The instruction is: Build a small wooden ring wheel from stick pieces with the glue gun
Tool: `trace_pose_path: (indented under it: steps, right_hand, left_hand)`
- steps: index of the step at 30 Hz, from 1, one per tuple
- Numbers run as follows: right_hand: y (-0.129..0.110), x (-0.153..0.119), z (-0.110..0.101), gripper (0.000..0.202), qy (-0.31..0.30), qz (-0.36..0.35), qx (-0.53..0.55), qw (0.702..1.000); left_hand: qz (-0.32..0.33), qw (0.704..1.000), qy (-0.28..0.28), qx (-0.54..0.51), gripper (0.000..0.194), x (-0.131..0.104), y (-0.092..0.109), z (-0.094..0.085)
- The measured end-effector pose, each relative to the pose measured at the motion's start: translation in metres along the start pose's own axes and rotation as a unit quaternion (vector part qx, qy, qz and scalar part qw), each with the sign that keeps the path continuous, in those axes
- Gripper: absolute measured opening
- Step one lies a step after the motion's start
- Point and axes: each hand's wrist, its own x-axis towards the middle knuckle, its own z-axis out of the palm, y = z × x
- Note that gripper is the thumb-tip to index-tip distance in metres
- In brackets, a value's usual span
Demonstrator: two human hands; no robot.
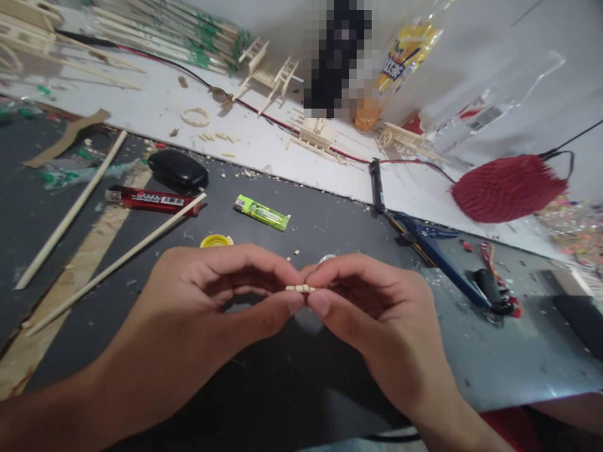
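Observation:
A tiny pale wooden piece [300, 289] is pinched between the fingertips of both hands, above the dark tabletop [330, 220]. My left hand [226, 301] grips its left end with thumb and forefinger. From the other side, my right hand [372, 301] holds its right end the same way. The fingertips of the two hands almost touch and cover part of the piece. Just beyond my left hand lies a yellow round cap [215, 241], and a green lighter [262, 212] rests farther back.
Two wooden sticks [70, 210] lie at the left, near a red lighter [153, 199] and a black oval object [178, 169]. Blue-handled pliers [438, 257] are at the right. Small wooden models [318, 135], bottles [405, 56] and a red knitted item [511, 188] stand behind.

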Motion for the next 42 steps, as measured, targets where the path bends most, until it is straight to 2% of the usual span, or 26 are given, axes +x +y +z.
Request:
trace_pose_path:
  steps: [12, 15, 19, 26, 29, 32, 34, 37, 40, 42]
  right_hand:
    - [-0.001, 0.000, 0.000, 0.014, 0.005, 0.001, -0.001, 1.000]
    - [-0.001, 0.001, 0.001, 0.017, 0.004, -0.002, 0.022, 1.000]
    - [0.000, 0.004, 0.000, 0.016, -0.001, 0.016, 0.075, 0.997]
    - [-0.005, 0.007, 0.004, 0.013, -0.008, 0.020, 0.133, 0.991]
    - [-0.016, 0.002, -0.002, 0.013, 0.005, 0.015, 0.062, 0.998]
    - [-0.028, 0.003, -0.015, 0.011, 0.026, -0.037, -0.095, 0.994]
    - [-0.030, 0.014, -0.027, 0.011, 0.041, -0.092, -0.224, 0.969]
    - [-0.021, 0.045, -0.045, 0.011, 0.034, -0.144, -0.410, 0.900]
    - [-0.006, 0.078, -0.056, 0.013, 0.031, -0.146, -0.466, 0.872]
    - [-0.001, 0.090, -0.063, 0.014, 0.024, -0.150, -0.491, 0.858]
  left_hand:
    - [0.001, 1.000, 0.007, 0.020, 0.013, 0.004, 0.011, 0.001]
    - [-0.011, 1.000, -0.003, 0.014, 0.013, 0.004, 0.010, 0.001]
    - [0.004, 1.000, -0.017, 0.000, 0.017, 0.002, 0.008, 0.000]
    - [0.015, 1.000, 0.010, 0.007, 0.006, 0.005, 0.010, -0.004]
    - [0.037, 0.997, 0.023, 0.056, 0.005, 0.006, 0.014, -0.004]
    - [0.066, 0.991, 0.040, 0.111, 0.005, 0.006, 0.019, -0.003]
    - [0.084, 0.986, 0.049, 0.133, 0.004, 0.007, 0.020, -0.004]
    - [0.121, 0.975, 0.063, 0.174, 0.003, 0.008, 0.018, -0.007]
    - [0.159, 0.954, 0.074, 0.243, 0.009, 0.010, 0.015, -0.011]
    - [0.166, 0.943, 0.068, 0.281, 0.014, 0.011, 0.017, -0.011]
